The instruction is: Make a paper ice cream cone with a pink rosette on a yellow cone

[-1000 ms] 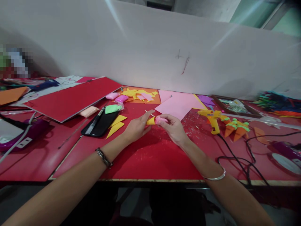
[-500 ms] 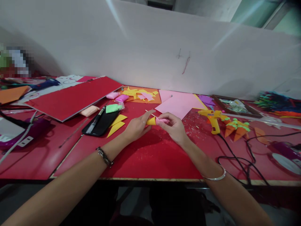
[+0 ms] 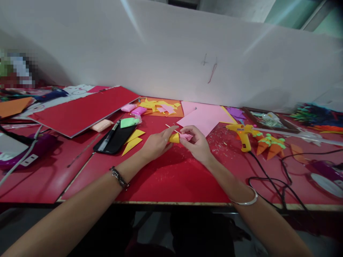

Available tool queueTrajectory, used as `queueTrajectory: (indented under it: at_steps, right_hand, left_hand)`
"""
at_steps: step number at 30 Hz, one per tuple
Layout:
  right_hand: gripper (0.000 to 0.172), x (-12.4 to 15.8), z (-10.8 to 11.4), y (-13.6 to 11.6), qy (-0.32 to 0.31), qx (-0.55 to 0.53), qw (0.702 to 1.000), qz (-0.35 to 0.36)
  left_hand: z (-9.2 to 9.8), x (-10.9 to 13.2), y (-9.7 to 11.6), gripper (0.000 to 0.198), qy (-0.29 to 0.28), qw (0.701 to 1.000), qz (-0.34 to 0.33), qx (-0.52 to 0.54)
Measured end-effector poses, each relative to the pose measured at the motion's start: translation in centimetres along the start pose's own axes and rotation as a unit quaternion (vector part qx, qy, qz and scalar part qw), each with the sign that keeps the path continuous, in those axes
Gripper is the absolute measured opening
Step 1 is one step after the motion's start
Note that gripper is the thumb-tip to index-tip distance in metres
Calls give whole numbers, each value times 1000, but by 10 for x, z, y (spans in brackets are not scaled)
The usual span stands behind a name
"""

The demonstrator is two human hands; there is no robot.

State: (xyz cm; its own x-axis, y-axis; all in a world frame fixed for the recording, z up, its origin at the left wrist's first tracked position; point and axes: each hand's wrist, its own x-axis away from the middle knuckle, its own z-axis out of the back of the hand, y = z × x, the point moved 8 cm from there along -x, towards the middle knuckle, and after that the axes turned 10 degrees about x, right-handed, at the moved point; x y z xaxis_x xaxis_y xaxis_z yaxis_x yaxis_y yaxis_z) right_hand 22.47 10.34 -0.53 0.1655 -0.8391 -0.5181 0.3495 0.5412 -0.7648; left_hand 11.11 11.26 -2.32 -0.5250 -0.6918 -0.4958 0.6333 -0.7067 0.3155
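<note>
- We see the left hand [image 3: 157, 143] grasping a yellow roll [image 3: 174, 138].
- The right hand [image 3: 198, 146] pinches a pink piece [image 3: 185, 136].
- Right of both hands: a glue gun [image 3: 243, 136].

Red table [image 3: 91, 172] — yellow paper triangles [image 3: 132, 146], pink sheet [image 3: 199, 120], yellow glue gun [image 3: 243, 137], black cord [image 3: 260, 166].

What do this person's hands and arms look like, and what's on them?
The left hand and right hand are human, ungloved, with no sleeves in view. The left arm wears a dark, chunky bracelet with silvery glints; the right, a slim silver-coloured bangle.
</note>
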Motion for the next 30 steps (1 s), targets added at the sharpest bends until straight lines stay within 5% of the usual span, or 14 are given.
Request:
queueTrajectory:
  at_steps: [25,30]
  right_hand:
    - [20,4,-8,-23,-40,162,982,87]
    - [29,5,-1,-24,-1,146,986,79]
  left_hand:
    - [-3,0,0,50,-13,1000,2,20]
    - [-2,-1,0,51,-2,997,15,71]
